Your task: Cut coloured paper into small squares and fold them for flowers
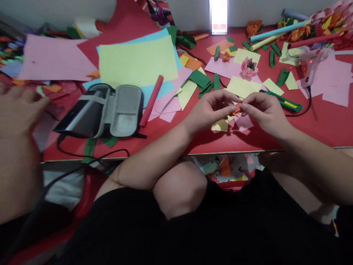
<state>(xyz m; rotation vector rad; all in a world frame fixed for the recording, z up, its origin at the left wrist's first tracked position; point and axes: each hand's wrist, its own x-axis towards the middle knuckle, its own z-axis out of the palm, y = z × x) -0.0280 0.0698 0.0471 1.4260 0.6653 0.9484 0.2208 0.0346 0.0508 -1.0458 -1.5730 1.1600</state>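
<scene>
"Table [325, 129], red and paper-strewn, stretches wide! What's on it?"

"Pale yellow sheet [138, 60] far left, open case [124, 99] nearer on that side."

"And the hands?"

"Right of centre, left hand [211, 108] and right hand [264, 110] meet, both pinched narrow! Glue gun [313, 66] far right, green cutter [289, 103] just beyond the right hand."

"Holding?"

"Small orange paper piece [235, 113], there at the fingertips, above a pink scrap [244, 123]!"

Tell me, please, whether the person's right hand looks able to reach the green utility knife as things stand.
Probably yes: the green utility knife lies just beside the right hand, with its yellow-marked part uncovered, though that hand seems busy with a small orange piece.
</scene>
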